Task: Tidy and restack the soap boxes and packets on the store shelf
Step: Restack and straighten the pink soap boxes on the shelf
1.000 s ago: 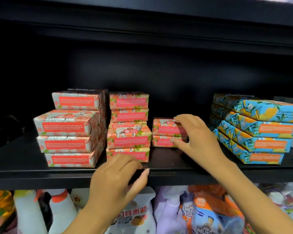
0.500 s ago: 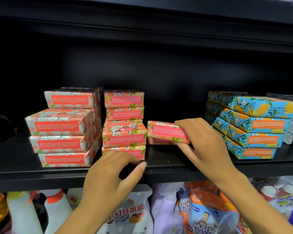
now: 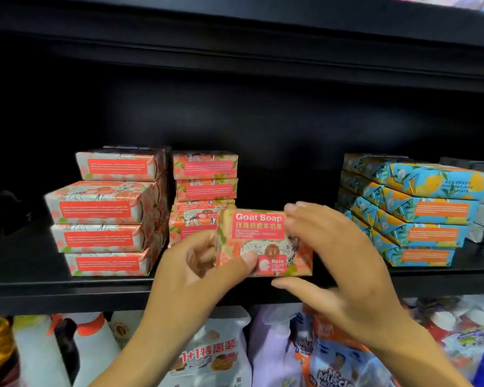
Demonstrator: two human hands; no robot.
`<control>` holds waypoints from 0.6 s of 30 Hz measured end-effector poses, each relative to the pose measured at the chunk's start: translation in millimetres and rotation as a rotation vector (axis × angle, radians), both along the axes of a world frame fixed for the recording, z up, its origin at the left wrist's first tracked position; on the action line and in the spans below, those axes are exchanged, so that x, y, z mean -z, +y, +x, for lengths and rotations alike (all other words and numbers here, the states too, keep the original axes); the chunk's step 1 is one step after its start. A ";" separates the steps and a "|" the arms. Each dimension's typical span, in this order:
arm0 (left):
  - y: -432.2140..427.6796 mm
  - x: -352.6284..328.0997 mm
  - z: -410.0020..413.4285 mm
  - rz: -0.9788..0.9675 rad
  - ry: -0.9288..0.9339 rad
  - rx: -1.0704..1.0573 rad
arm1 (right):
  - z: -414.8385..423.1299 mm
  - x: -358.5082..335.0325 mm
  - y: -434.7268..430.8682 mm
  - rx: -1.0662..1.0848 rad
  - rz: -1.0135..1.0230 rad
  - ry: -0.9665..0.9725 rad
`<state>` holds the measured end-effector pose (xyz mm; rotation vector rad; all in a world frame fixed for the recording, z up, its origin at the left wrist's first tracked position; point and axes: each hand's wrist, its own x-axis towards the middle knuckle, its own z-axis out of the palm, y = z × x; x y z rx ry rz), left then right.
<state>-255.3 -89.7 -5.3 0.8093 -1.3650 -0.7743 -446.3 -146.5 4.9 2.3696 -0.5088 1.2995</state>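
Both hands [image 3: 196,277] [image 3: 344,272] gripping soap box [image 3: 259,233], shelf edge [image 3: 67,294]

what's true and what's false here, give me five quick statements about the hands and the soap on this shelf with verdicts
1. The left hand and the right hand both hold the Goat Soap box. True.
2. The held box's printed front faces the camera. True.
3. The blue and orange packets are stacked left of the pink boxes. False: they are stacked to the right of them.
4. The left hand is empty. False: it grips the box's left side, with its thumb on the front.
5. Bottles and pouches stand on the level below. True.
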 end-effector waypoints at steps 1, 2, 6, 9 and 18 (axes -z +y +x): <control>-0.2 1.3 0.6 -0.026 -0.019 -0.021 | -0.9 -2.6 2.3 -0.018 0.123 -0.068; 0.0 2.3 1.4 -0.041 -0.014 -0.020 | -1.4 -5.7 4.0 -0.027 0.241 -0.142; -3.4 6.1 5.0 -0.111 0.003 0.017 | -1.1 -13.2 3.7 -0.189 0.673 -0.294; -7.0 6.5 7.9 -0.160 -0.039 -0.016 | 0.4 -14.6 4.5 -0.241 0.688 -0.244; 0.9 -0.2 15.8 -0.024 -0.097 0.008 | 8.6 -1.9 7.1 -0.185 -0.018 -0.088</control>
